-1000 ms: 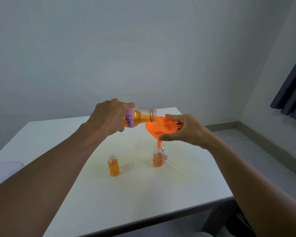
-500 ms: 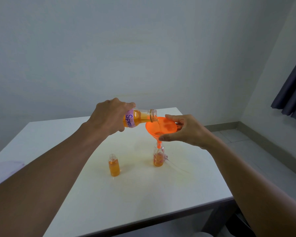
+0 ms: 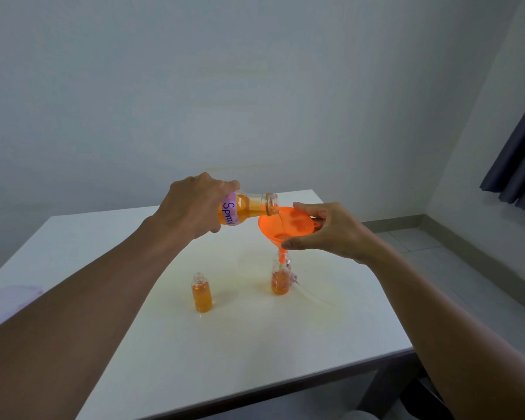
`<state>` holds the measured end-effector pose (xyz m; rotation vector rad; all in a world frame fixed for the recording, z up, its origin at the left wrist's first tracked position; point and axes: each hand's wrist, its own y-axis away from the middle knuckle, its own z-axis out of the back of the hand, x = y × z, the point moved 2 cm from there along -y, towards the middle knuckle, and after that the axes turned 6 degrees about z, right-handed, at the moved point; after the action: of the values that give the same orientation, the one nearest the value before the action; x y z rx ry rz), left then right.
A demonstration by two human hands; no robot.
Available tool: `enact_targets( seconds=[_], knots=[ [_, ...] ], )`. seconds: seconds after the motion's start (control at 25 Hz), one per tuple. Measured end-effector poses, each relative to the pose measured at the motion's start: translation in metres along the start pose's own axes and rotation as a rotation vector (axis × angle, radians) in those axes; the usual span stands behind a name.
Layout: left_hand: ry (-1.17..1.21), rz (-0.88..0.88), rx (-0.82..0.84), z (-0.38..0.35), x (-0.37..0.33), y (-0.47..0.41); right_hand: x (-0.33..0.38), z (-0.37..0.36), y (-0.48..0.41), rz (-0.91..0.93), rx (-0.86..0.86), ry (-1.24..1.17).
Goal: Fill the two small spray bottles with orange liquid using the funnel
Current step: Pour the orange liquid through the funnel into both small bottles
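the pour into the second small bottle is in hand, i'd say. the left hand (image 3: 194, 204) has its fingers (image 3: 224, 184) wrapped round the big bottle (image 3: 246, 207) marked "spray", tipped close to level, its open mouth over the rim of the orange funnel (image 3: 285, 222), and a thin stream runs into the cone. the right hand (image 3: 330, 231) grips the funnel, thumb on the near rim and the other fingers curled over the far rim. the spout sits in the neck of the small bottle (image 3: 280, 281), which stands about mid-table (image 3: 103, 237), a little toward the right edge. it looks around half full, though its patterned side makes the level hard to read. the other small bottle (image 3: 202, 297) stands uncapped to its left, a bit nearer the front edge, touching nothing, and looks filled to about the shoulder, so that one seems done. both forearms reach in from the front edge, the left wrist rolled over to tilt, the right hand held above the bottle. next comes watching the level and easing the big bottle upright before the neck floods, then letting the funnel drain before lifting it. nothing holds the small bottle itself, so a sideways nudge on the funnel could tip it.
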<state>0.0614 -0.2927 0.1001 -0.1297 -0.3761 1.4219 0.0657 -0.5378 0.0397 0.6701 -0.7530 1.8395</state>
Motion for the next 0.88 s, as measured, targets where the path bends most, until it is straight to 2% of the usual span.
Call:
enact_targets(
  seconds=[0.88],
  knots=[
    [-0.013,0.010,-0.003,0.0023,0.0025,0.0001,0.0004,-0.0010,-0.0013,-0.001,0.002,0.015]
  ],
)
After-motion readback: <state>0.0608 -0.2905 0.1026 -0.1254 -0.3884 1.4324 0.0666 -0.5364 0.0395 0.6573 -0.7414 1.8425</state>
